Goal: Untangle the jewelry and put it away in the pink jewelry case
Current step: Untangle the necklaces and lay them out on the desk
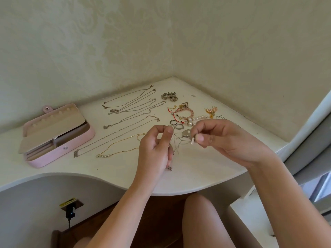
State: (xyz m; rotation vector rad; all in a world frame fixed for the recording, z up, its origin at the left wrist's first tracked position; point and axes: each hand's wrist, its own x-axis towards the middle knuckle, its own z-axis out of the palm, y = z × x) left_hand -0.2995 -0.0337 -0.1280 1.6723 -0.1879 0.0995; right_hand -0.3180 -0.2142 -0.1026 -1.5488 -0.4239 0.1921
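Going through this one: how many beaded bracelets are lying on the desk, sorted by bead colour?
Grey beaded bracelet: 1
Pink beaded bracelet: 1
White pearl bracelet: 1
Total: 3
Left out: the tangled chains in the grip of the left hand and right hand.

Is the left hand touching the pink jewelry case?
Apart. Head view: the left hand pinches the tangled chain, with necklaces lying between it and the pink jewelry case.

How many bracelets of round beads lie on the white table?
3: grey bead bracelet farthest back, pink bead bracelet in the middle, white pearl bracelet beside the right hand, which may hide others.
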